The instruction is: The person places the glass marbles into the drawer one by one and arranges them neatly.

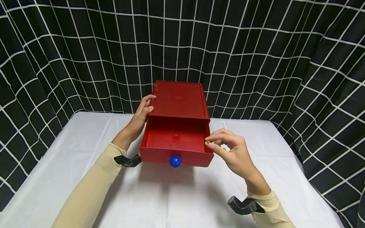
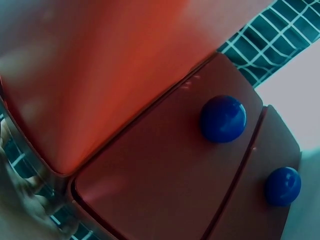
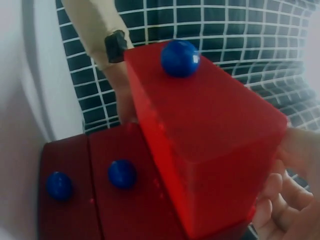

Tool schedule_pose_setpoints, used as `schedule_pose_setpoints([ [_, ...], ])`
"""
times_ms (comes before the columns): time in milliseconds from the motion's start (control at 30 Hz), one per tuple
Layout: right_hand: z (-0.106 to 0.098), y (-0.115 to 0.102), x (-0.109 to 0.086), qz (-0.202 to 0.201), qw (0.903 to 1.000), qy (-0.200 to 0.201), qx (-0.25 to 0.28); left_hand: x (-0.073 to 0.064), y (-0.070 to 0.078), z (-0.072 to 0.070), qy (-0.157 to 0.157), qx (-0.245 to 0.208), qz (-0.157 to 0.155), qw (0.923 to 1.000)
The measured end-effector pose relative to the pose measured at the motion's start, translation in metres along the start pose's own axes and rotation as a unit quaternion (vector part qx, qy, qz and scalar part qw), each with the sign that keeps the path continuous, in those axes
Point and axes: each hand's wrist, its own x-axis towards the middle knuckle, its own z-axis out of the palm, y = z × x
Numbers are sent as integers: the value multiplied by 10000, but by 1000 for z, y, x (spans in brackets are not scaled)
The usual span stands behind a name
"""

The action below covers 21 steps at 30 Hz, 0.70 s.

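A red drawer cabinet [image 1: 180,99] stands on the table with its top drawer [image 1: 176,154] pulled out; a blue knob [image 1: 175,161] sits on that drawer's front. My left hand [image 1: 139,115] rests against the cabinet's left side, fingertips at the top edge. At the drawer's right wall my right hand [image 1: 231,150] pinches a small yellow thing with dark marks [image 1: 207,142] between thumb and forefinger; its kind I cannot tell. In the right wrist view, the right fingers [image 3: 280,200] are beside the drawer, and the small thing is hidden there.
Two lower drawers are closed, with blue knobs [image 2: 223,119] on their fronts. A small greenish bit [image 1: 224,148] shows behind the right hand. White cloth [image 1: 94,142] covers the table, and a black curtain with white grid lines [image 1: 176,38] hangs around it.
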Motion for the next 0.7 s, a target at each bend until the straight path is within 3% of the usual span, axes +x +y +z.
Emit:
schedule_pose_setpoints([
  [700, 7, 2, -1, 253, 9995, -119, 140, -1, 1, 0, -4, 79, -54, 10000],
])
